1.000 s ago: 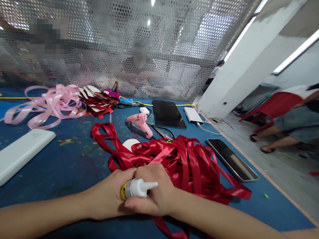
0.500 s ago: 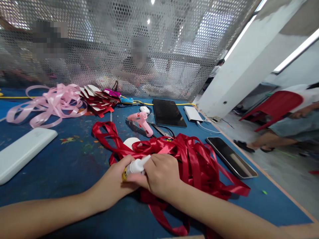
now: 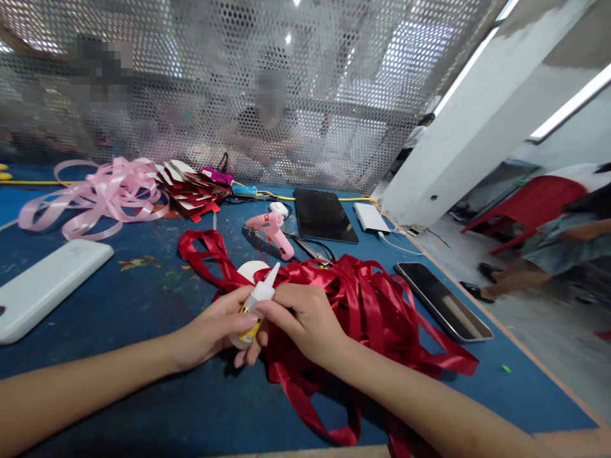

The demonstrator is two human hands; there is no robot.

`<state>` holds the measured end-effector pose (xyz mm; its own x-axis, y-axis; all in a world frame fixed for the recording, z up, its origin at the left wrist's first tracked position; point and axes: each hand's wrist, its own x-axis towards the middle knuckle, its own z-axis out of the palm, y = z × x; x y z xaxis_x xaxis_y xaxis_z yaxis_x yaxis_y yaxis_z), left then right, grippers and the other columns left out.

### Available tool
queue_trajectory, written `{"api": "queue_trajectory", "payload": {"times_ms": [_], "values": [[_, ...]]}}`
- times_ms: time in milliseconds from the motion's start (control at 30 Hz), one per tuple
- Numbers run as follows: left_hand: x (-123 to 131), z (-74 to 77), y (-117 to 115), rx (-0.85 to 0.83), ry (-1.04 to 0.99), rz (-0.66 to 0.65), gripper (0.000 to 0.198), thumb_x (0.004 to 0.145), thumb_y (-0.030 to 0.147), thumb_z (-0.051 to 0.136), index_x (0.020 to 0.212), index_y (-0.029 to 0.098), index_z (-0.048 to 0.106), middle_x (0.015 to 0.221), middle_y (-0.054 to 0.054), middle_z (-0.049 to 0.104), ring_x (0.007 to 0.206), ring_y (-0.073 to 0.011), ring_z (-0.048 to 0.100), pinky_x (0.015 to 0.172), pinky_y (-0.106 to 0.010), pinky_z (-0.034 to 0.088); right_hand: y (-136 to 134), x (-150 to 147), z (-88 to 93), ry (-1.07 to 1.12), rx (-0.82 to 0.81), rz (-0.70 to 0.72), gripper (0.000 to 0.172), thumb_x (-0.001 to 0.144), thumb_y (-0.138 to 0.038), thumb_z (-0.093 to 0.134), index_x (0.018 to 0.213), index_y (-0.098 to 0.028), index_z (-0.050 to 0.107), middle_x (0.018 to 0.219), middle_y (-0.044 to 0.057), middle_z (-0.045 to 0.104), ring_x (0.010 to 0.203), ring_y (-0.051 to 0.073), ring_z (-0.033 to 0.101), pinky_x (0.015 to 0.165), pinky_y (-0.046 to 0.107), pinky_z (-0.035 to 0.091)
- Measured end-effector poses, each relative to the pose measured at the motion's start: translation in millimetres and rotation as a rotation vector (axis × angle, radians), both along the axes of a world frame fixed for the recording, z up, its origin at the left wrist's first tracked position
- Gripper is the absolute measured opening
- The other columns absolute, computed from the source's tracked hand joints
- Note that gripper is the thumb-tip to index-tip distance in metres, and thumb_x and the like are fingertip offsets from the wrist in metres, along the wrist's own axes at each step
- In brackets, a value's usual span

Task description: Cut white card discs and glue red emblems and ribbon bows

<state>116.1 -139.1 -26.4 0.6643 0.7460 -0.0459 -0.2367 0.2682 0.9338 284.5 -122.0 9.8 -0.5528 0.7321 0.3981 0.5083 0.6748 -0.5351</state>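
A small glue bottle (image 3: pixel 261 292) with a white pointed nozzle and a yellow label is tilted up in my left hand (image 3: pixel 213 331), whose fingers wrap round its body. My right hand (image 3: pixel 305 320) is closed against the bottle's right side, its thumb on the bottle near the collar; its other fingers are mostly hidden. Beneath and to the right of both hands lies a loose heap of red satin ribbon (image 3: pixel 367 305). A white round piece (image 3: pixel 251 270) shows just behind the nozzle, partly under the ribbon.
Behind the ribbon are a pink glue gun (image 3: pixel 274 234), scissors (image 3: pixel 310 250) and a black tablet (image 3: pixel 324 216). A phone (image 3: pixel 443 301) lies right, a white case (image 3: pixel 55 283) left. Pink ribbon (image 3: pixel 107 197) and folded red-white pieces (image 3: pixel 191 189) sit at the back left, before a perforated metal screen (image 3: pixel 324 83).
The bottle has turned more upright, with its nozzle pointing higher and its yellow label more visible. My left fingers now show below it, and my right thumb has come onto its side.
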Motion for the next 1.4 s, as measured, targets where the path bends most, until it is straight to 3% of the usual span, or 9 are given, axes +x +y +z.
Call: {"api": "queue_trajectory", "payload": {"times_ms": [100, 200, 367, 700, 867, 1000, 1100, 1267, 1400], "values": [[-1, -2.0, 1, -0.001, 0.058, -0.036, 0.027, 0.080, 0.039, 0.050, 0.095, 0.021, 0.037, 0.062, 0.005, 0.049, 0.040, -0.0061, 0.043, 0.035, -0.016, 0.031, 0, 0, -2.5, 0.082, -0.121, 0.084, 0.043, 0.088, -0.038, 0.044, 0.053, -0.015, 0.051, 0.050, -0.003, 0.049, 0.048, 0.006, 0.041, 0.049, 0.019, 0.029], [-2, 1.9, -2, 0.172, 0.314, 0.093, 0.016, 0.083, 0.030, 0.046, 0.093, 0.022, 0.037, 0.060, 0.008, 0.040, 0.043, -0.0049, 0.034, 0.040, -0.016, 0.027, -2, -1, -7.6, 0.111, -0.136, 0.064, 0.041, 0.087, -0.036, 0.046, 0.051, -0.015, 0.047, 0.049, -0.005, 0.043, 0.046, 0.005, 0.037, 0.047, 0.019, 0.028], [-2, 19.0, 0, 0.415, 0.743, 0.210, 0.018, 0.075, 0.020, 0.048, 0.090, 0.020, 0.038, 0.064, 0.006, 0.044, 0.057, -0.0100, 0.044, 0.049, -0.020, 0.030, -4, -3, -13.1, 0.144, -0.084, 0.041, 0.038, 0.087, -0.035, 0.047, 0.054, -0.015, 0.047, 0.053, -0.004, 0.044, 0.048, 0.005, 0.039, 0.050, 0.019, 0.028], [-10, 17.7, 9, 0.818, 0.669, 0.387, 0.019, 0.082, 0.033, 0.049, 0.095, 0.019, 0.051, 0.091, -0.003, 0.054, 0.082, -0.0162, 0.052, 0.073, -0.027, 0.041, 2, -3, -10.1, 0.005, -0.152, -0.020, 0.028, 0.087, -0.037, 0.044, 0.069, -0.017, 0.048, 0.064, -0.001, 0.053, 0.057, 0.009, 0.045, 0.053, 0.021, 0.031], [-39, 52.3, 31, 1.026, 0.797, 0.642, 0.022, 0.076, 0.036, 0.061, 0.086, 0.017, 0.059, 0.090, -0.004, 0.057, 0.083, -0.0168, 0.053, 0.077, -0.029, 0.041, 11, 1, -12.6, 0.044, -0.218, -0.069, 0.025, 0.087, -0.030, 0.044, 0.065, -0.017, 0.045, 0.059, -0.003, 0.050, 0.054, 0.008, 0.044, 0.051, 0.020, 0.032], [-83, 81.9, 63, 1.209, 1.152, 0.803, 0.030, 0.073, 0.042, 0.064, 0.088, 0.015, 0.062, 0.085, -0.003, 0.060, 0.077, -0.0174, 0.053, 0.071, -0.028, 0.039, 13, 0, -14.9, 0.068, -0.278, -0.076, 0.026, 0.086, -0.029, 0.045, 0.063, -0.018, 0.044, 0.058, -0.004, 0.048, 0.053, 0.008, 0.042, 0.048, 0.019, 0.031], [-117, 86.5, 86, 1.159, 1.400, 0.921, 0.035, 0.074, 0.045, 0.060, 0.087, 0.013, 0.063, 0.085, -0.004, 0.063, 0.076, -0.0181, 0.054, 0.066, -0.026, 0.038, 12, -1, -15.3, 0.055, -0.279, -0.061, 0.027, 0.085, -0.030, 0.046, 0.062, -0.018, 0.045, 0.056, -0.004, 0.047, 0.051, 0.008, 0.042, 0.048, 0.019, 0.032], [-156, 69.6, 105, 0.862, 1.515, 0.811, 0.043, 0.077, 0.052, 0.052, 0.079, 0.010, 0.062, 0.070, -0.001, 0.061, 0.064, -0.0147, 0.053, 0.058, -0.022, 0.036, 11, -1, -14.4, 0.042, -0.270, -0.056, 0.027, 0.085, -0.029, 0.047, 0.061, -0.018, 0.044, 0.056, -0.004, 0.048, 0.051, 0.008, 0.042, 0.048, 0.019, 0.032], [-175, 54.3, 110, 0.812, 1.537, 0.819, 0.042, 0.081, 0.049, 0.047, 0.081, 0.010, 0.061, 0.073, -0.001, 0.059, 0.068, -0.0153, 0.054, 0.061, -0.023, 0.037, 11, -1, -14.3, 0.043, -0.258, -0.047, 0.026, 0.085, -0.028, 0.047, 0.061, -0.018, 0.045, 0.056, -0.004, 0.048, 0.052, 0.008, 0.043, 0.049, 0.019, 0.032]]}}
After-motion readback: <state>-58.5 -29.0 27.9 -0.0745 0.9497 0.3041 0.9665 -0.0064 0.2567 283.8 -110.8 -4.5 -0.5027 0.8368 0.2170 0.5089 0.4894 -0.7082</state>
